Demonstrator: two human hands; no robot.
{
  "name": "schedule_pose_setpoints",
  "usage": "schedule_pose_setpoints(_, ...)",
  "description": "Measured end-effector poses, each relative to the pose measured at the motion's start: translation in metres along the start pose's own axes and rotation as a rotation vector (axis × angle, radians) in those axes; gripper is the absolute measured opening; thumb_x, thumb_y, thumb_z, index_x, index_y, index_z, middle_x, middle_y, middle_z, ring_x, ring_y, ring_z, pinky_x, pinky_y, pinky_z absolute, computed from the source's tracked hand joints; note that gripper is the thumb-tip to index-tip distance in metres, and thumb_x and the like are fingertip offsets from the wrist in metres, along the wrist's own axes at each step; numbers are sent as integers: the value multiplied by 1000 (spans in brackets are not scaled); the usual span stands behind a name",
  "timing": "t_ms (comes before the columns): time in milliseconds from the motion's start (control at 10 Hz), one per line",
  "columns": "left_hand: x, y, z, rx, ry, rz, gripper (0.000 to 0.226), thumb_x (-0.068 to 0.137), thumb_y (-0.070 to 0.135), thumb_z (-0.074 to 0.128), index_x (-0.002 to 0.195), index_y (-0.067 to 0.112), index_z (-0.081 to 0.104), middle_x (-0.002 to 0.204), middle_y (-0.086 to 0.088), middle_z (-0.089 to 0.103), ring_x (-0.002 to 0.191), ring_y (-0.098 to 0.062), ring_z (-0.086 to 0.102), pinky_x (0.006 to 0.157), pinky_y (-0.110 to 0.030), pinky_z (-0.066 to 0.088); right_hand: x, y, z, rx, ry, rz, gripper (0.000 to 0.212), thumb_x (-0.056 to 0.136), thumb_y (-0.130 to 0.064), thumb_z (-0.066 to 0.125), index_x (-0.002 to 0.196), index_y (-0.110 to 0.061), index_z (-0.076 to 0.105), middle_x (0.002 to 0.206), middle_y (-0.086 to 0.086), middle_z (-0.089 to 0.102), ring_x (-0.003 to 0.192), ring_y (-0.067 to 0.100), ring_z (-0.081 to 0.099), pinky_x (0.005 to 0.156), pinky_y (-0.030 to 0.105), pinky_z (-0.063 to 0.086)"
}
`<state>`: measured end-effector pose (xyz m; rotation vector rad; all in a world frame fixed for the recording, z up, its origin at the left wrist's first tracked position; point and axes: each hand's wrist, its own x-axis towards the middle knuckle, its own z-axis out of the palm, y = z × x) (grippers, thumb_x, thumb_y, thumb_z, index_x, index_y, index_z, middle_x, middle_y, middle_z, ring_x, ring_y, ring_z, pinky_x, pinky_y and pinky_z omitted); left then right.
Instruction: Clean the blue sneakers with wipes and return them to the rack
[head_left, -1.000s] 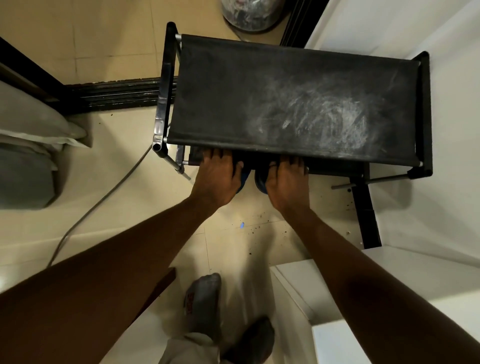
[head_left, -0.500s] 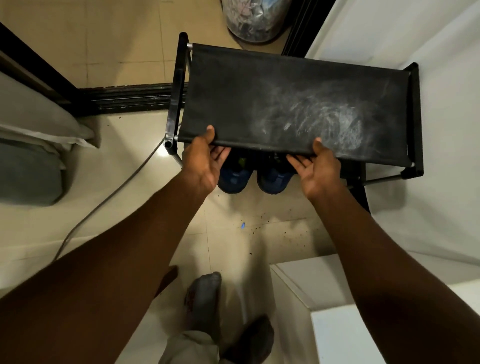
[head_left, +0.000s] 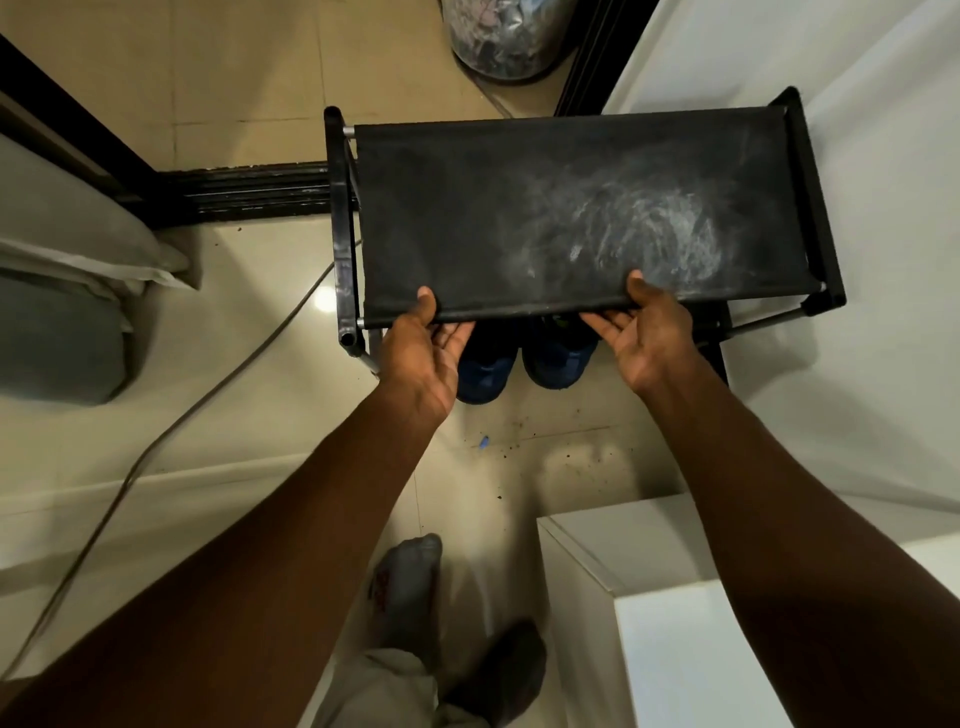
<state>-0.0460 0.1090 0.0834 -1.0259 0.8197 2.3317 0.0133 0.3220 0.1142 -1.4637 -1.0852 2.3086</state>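
Lifted off blue sneakers (head_left: 558, 358): left hand (head_left: 421, 358), right hand (head_left: 649, 338); each grip pinches rack (head_left: 467, 208) edge, sneakers beneath.

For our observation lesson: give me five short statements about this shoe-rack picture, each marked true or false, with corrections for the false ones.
1. The blue sneakers sit side by side beneath the top shelf of the rack. True.
2. The left hand holds a wipe. False: no wipe shows; its thumb rests on the shelf's front edge.
3. Pale smears mark the top shelf. True.
4. The right hand grips a sneaker. False: it is at the shelf's front edge, thumb on top.
5. A sneaker stands on the top shelf. False: both are below it.
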Motion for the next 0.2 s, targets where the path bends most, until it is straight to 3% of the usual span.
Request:
schedule_pose_setpoints(100, -4, 1, -1, 55, 22, 24, 47, 97, 14, 66, 140, 8, 50, 122, -21, 70, 106, -34, 72, 83, -46, 62, -1, 1, -2, -10, 19, -13, 19, 100, -19, 57, 116, -8, 56, 116, 16, 66, 99, 30, 70, 71, 44, 61)
schedule_pose_setpoints(200, -16, 3, 5, 311, 67, 19, 48, 99, 34, 62, 136, 4, 53, 114, -21, 73, 99, -30, 75, 75, -38, 64, -7, 9, 0, -138, 109, -25, 36, 101, -36, 53, 123, -7, 54, 114, 13, 68, 97, 28, 71, 75, 45, 61)
